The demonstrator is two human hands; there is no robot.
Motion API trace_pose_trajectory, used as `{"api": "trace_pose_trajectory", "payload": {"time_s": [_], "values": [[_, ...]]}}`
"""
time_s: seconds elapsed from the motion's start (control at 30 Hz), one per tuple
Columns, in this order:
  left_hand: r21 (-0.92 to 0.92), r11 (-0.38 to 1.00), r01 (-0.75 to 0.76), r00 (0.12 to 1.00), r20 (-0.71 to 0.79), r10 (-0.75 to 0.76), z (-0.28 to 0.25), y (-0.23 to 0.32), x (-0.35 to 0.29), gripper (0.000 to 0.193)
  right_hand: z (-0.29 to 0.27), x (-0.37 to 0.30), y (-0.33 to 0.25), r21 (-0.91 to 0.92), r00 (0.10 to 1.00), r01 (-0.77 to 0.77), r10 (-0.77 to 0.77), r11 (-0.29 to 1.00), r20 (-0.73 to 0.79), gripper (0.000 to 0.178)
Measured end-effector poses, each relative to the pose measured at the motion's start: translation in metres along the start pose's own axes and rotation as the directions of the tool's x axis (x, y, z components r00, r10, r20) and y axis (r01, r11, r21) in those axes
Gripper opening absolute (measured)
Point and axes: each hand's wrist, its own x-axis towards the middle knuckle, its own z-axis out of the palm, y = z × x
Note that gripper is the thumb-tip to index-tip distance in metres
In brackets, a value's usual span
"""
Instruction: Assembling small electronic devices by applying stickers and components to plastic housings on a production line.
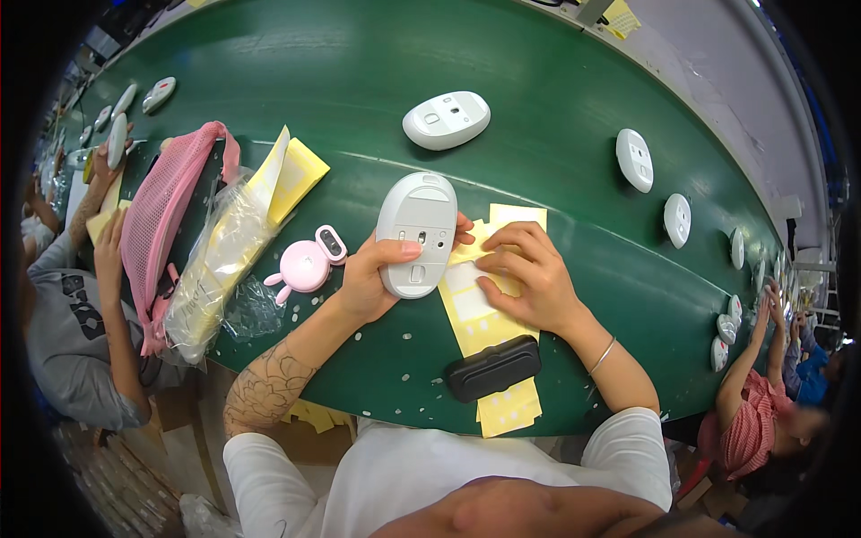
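My left hand point(366, 273) is wrapped around a white computer mouse point(417, 211), its underside turned up and the thumb lying across it. To its right, my right hand point(536, 282) rests on yellow-backed sticker sheets point(465, 316) with white labels. The fingers of that hand are bent and apart, their tips at the labels. Whether a label sticks to a fingertip is too small to tell. A black oblong case point(493, 368) lies across the lower part of the sheets. Beyond my hands another white mouse point(447, 120) lies bottom up on the green surface.
On the left are a pink rabbit-shaped gadget point(305, 266), a plastic bag of yellow sheets point(218, 269) and a pink mesh pouch point(170, 215). More mice point(635, 161) lie along the green worktable point(341, 72). Co-workers sit at both sides, one in a grey shirt point(76, 332).
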Motion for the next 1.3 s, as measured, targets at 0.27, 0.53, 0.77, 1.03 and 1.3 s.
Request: {"api": "trace_pose_trajectory", "payload": {"time_s": [0.27, 0.53, 0.77, 1.03, 1.3], "values": [[0.735, 0.667, -0.123, 0.949, 0.283, -0.137, -0.004, 0.029, -0.017, 0.054, -0.001, -0.001, 0.004, 0.083, 0.999, -0.042, 0.043, 0.996, -0.002, 0.02], [0.967, -0.042, -0.252, 0.847, 0.2, -0.492, 0.05, 0.038, -0.034, 0.05, 0.0, 0.0, 0.007, 0.104, 0.999, -0.04, 0.04, 0.994, 0.002, 0.022], [0.961, -0.171, -0.216, 0.844, 0.096, -0.528, 0.054, 0.029, -0.034, 0.05, -0.001, -0.002, 0.006, 0.111, 0.999, -0.044, 0.042, 0.993, 0.016, 0.022], [0.949, -0.197, -0.247, 0.843, 0.11, -0.526, 0.065, 0.021, -0.031, 0.047, -0.002, 0.004, 0.011, 0.149, 0.998, -0.067, 0.064, 0.987, 0.023, 0.021], [0.928, -0.231, -0.291, 0.873, 0.159, -0.46, 0.065, 0.017, -0.034, 0.049, -0.002, 0.002, 0.008, 0.167, 0.995, -0.1, 0.097, 0.981, 0.027, 0.015]]}}
